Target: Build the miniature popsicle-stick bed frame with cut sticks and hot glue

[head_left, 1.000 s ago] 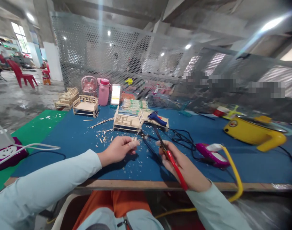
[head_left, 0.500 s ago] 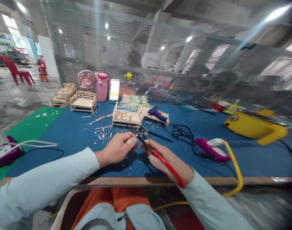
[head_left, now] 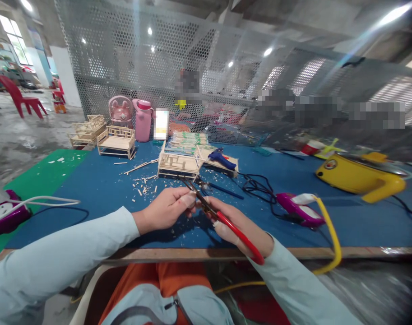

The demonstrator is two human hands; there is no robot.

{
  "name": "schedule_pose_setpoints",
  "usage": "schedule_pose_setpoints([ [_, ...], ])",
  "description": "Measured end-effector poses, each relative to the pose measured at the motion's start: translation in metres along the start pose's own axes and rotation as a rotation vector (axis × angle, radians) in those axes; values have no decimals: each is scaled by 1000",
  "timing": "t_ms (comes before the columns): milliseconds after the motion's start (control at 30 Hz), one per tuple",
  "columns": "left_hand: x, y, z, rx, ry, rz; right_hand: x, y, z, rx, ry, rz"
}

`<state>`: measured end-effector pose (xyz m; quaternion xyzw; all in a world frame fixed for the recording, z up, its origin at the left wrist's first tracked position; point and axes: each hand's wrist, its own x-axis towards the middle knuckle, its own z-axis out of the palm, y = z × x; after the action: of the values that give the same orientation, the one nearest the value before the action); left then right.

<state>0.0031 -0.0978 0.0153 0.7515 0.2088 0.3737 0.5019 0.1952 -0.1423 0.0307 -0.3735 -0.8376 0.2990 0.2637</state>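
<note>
In my right hand [head_left: 234, 222] I hold red-handled scissors [head_left: 231, 225], their dark blades pointing away and to the left, slightly apart at the tips. My left hand [head_left: 168, 208] is closed in a pinch beside the blades. A small pale piece shows at its fingertips, mostly hidden by the fingers. Just beyond the blades stands a small wooden bench model [head_left: 178, 166] with a latticed back. Cut wooden bits [head_left: 140, 191] and shavings lie on the blue mat left of it. A blue glue gun [head_left: 222, 159] rests on a wooden panel to its right.
More bench models [head_left: 117, 143] stand at the back left near a pink bottle [head_left: 143, 121] and a lit phone [head_left: 161, 124]. Bundled sticks [head_left: 187, 141] lie behind. On the right are a purple power strip [head_left: 302, 211], black cables and a yellow pan [head_left: 354, 178]. A perforated metal screen [head_left: 131, 58] rises behind.
Both hands stay in nearly the same place. The scissors have shifted very slightly between the fingers, and the whole view has tilted a little.
</note>
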Motion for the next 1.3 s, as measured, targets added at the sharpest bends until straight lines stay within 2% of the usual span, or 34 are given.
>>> schedule_pose_setpoints([
  [133, 1, -1, 0, 6, 0, 25, 1, -2, 1, -14, 15, 12],
  [333, 1, -5, -4, 143, -10, 44, 5, -12, 10, -181, 156, 163],
  [533, 0, -3, -3, 183, -14, 27, 2, -5, 16, -191, 238, 162],
  [633, 1, -2, -3, 184, -16, 23, 4, -3, 16, -146, 263, 160],
  [833, 1, -8, -5, 341, -35, 51, 16, -10, 16, 207, 493, 255],
  [1033, 0, -13, -5, 462, -71, 145, 27, -21, 19, 310, 486, 242],
  [1133, 0, -14, -6, 453, 12, 133, 32, -17, 19, 435, 548, 264],
  [1233, 1, -15, -8, 449, 176, 92, 40, -6, 18, 667, 668, 331],
  [1300, 3, -16, -8, 445, 281, 54, 47, 1, 19, 832, 701, 380],
])
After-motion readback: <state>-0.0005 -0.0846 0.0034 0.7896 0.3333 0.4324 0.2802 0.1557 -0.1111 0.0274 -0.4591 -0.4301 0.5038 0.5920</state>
